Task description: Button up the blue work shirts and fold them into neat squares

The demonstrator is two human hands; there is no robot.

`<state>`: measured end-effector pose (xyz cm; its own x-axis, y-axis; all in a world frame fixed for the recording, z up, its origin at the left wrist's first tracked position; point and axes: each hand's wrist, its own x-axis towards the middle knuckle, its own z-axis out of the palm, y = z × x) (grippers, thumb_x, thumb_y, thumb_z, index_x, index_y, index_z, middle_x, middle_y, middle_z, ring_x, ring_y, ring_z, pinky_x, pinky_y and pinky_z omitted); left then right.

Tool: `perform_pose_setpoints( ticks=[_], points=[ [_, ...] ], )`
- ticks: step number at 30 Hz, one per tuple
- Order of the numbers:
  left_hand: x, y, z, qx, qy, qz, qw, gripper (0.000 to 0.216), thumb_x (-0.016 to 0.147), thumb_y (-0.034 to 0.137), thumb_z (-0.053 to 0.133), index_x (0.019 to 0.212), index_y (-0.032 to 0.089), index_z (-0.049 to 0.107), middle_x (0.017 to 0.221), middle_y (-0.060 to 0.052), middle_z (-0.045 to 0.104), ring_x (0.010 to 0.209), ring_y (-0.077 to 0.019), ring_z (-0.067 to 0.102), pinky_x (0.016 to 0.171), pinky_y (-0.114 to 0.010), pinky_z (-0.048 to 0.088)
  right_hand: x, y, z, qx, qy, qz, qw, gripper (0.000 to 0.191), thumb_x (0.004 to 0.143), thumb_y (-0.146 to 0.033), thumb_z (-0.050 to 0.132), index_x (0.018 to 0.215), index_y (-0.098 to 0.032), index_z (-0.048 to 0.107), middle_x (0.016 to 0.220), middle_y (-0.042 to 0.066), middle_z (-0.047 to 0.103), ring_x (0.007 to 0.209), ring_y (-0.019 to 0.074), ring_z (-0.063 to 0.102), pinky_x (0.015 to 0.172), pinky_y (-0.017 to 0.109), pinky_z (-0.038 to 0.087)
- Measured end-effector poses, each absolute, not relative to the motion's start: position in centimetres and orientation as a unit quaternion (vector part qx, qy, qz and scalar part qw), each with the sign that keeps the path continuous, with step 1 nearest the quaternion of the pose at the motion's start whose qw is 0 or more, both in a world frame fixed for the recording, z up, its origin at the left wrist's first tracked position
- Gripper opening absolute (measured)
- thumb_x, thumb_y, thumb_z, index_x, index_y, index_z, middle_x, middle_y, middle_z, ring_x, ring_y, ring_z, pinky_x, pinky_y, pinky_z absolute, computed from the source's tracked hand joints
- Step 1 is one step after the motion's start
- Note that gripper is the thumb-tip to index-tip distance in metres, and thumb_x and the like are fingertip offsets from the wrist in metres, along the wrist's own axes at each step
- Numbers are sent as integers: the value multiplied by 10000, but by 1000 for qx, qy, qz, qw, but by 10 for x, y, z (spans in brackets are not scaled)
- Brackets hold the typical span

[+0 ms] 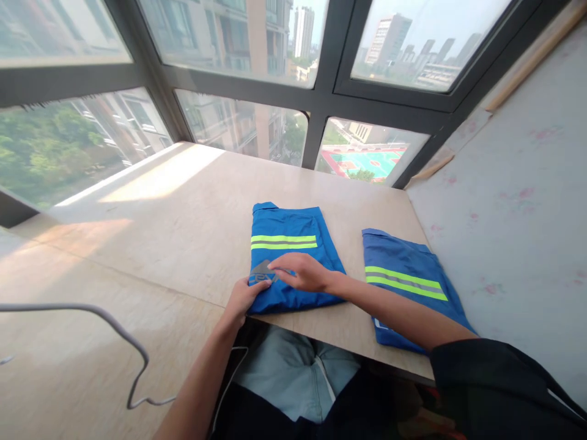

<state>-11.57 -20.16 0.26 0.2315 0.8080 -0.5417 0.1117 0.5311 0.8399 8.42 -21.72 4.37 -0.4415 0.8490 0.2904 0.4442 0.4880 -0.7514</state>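
Observation:
A folded blue work garment with a yellow-and-grey reflective stripe lies on the wooden surface in front of me. Its near left corner is in my left hand, the thumb on top and the other fingers hidden from view. My right hand is closed over the garment's lower part, thumb and fingertips drawn together beside a grey print. Whatever those fingertips hold, if anything, is too small to make out. To the right, a second folded blue garment with a similar stripe lies partly under my right forearm.
The pale wooden surface runs up to large dark-framed windows. A grey cable curves across the left side. A wall with flowered paper bounds the right. My legs are below the near edge.

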Motion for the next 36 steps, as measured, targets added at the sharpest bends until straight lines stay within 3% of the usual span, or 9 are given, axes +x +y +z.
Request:
perform_pose_setpoints(
  ticks=[3, 6, 10, 14, 19, 22, 25, 32, 36],
  points=[
    [-113, -202, 16, 341, 525, 251, 739, 296, 679, 238, 774, 931, 92, 726, 881, -105, 767, 724, -201, 712, 659, -264, 578, 63, -280, 56, -395, -678, 464, 411, 213, 915, -338, 568, 1013, -268, 743, 1009, 38, 759, 977, 212, 696, 918, 373, 527],
    [-109, -200, 34, 286, 519, 249, 766, 314, 719, 240, 738, 1001, 105, 703, 869, -80, 756, 638, -164, 675, 559, -245, 559, 44, -325, 50, -398, -450, 641, 477, 231, 879, -416, 641, 980, -235, 743, 995, 63, 756, 952, 216, 709, 901, 378, 539],
    [-104, -195, 56, 261, 525, 269, 764, 276, 779, 219, 688, 1037, 121, 675, 820, -47, 728, 590, -119, 634, 527, -207, 544, 31, -346, 23, -311, -151, 806, 481, 503, 853, -622, 586, 1064, -175, 679, 1187, 145, 695, 1127, 269, 657, 1001, 463, 491],
    [-109, -193, 69, 262, 513, 288, 765, 220, 765, 159, 689, 979, 109, 666, 810, -51, 717, 603, -116, 634, 568, -210, 569, 43, -340, 13, -255, -38, 745, 615, 673, 827, -762, 470, 1106, -174, 638, 1298, 164, 623, 1283, 267, 542, 1068, 477, 459],
    [-130, -195, 71, 248, 546, 296, 744, 171, 722, 100, 688, 889, 106, 653, 732, -37, 692, 548, -103, 606, 516, -190, 557, 82, -337, 15, -280, -18, 643, 712, 597, 829, -746, 464, 1201, -300, 602, 1323, 56, 626, 1314, 235, 508, 1026, 484, 497],
    [-144, -199, 64, 260, 586, 296, 708, 122, 704, 122, 694, 812, 114, 637, 619, -7, 637, 457, -89, 543, 399, -172, 484, 107, -337, 10, -299, -46, 668, 680, 583, 850, -719, 446, 1178, -273, 625, 1211, 66, 695, 1254, 259, 563, 991, 494, 511],
    [-155, -204, 55, 266, 619, 295, 677, 110, 676, 131, 695, 753, 125, 617, 558, 7, 604, 402, -84, 498, 336, -168, 419, 128, -324, 4, -329, -64, 742, 581, 577, 910, -656, 366, 1117, -196, 646, 1048, 104, 744, 1097, 277, 664, 931, 486, 537],
    [-183, -208, 31, 279, 622, 284, 674, 132, 669, 139, 685, 793, 109, 650, 608, -32, 666, 459, -122, 577, 402, -192, 478, 149, -226, 10, -404, -124, 791, 442, 394, 998, -442, 392, 992, -144, 651, 744, 52, 750, 694, 189, 731, 782, 346, 587],
    [-190, -208, 25, 288, 632, 277, 664, 103, 695, 144, 680, 794, 119, 665, 591, -36, 672, 478, -147, 611, 441, -210, 519, 141, -154, 16, -463, -163, 764, 419, 332, 1000, -361, 425, 985, -127, 660, 738, 63, 753, 672, 188, 730, 783, 353, 598]
  ],
)
